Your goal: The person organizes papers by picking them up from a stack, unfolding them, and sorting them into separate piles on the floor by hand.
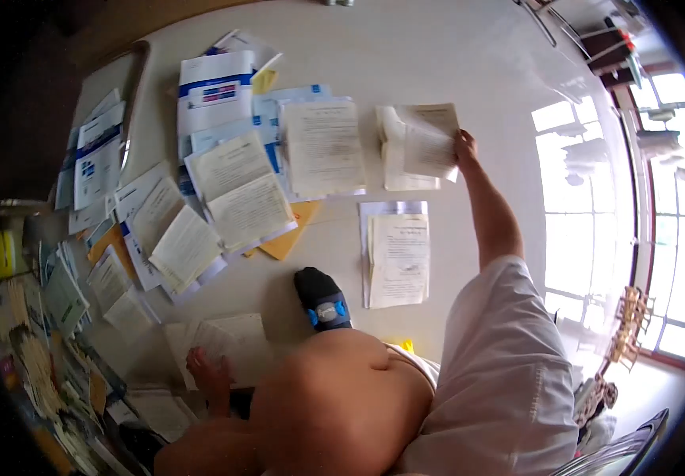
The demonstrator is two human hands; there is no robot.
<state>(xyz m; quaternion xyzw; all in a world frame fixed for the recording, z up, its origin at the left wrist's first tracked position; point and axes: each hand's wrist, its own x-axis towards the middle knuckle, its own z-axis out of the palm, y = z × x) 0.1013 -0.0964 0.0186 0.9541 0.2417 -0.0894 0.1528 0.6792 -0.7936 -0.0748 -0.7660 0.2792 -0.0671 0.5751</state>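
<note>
My right hand [465, 148] is stretched out to the far right and grips the edge of a printed paper sheet [431, 139]. That sheet is lifted over a stack of pages [394, 170] lying on the floor. Low on the left, my left hand [210, 367] rests, fingers apart, on an opened set of printed pages [243, 333]; its outline is somewhat blurred. Between my arms lies another printed document [399, 258] on white paper. A stapled document [324, 147] sits left of the lifted sheet.
White-and-blue booklets [215, 91], opened documents [247, 190] and a yellow envelope [291, 230] overlap on the glossy floor [453, 55]. Piled books and papers [37, 357] line the left edge. My bent knee [334, 389] and black-covered foot [320, 293] are in front. Windows [675, 198] stand right.
</note>
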